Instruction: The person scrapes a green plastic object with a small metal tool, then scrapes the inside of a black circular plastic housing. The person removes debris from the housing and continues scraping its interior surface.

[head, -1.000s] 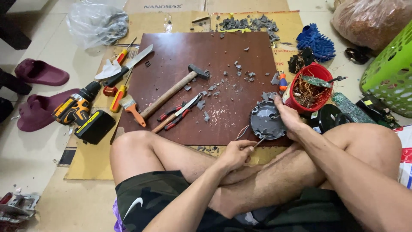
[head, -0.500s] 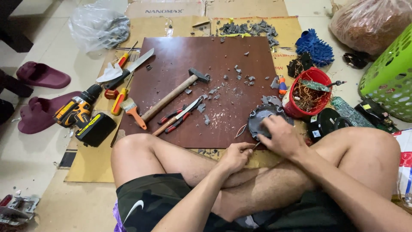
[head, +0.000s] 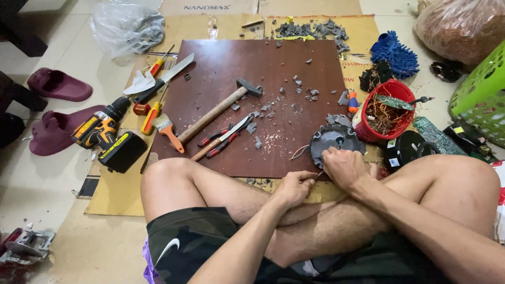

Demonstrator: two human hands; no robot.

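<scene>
I sit cross-legged on the floor. My right hand grips the near edge of a round dark grey motor part that lies at the near right edge of a brown board. My left hand is closed on a thin metal tool whose tip points at the part's near rim, just beside my right hand. Thin wires trail from the part's left side. Both hands rest over my crossed legs.
On the board lie a hammer, red-handled pliers and grey fragments. A cordless drill, brush, knife and screwdrivers sit to the left. A red bucket of wire, a green basket and slippers surround it.
My right hand slid from the far right of the round part down to its near edge. My left hand stayed closed on the thin tool, close under the part.
</scene>
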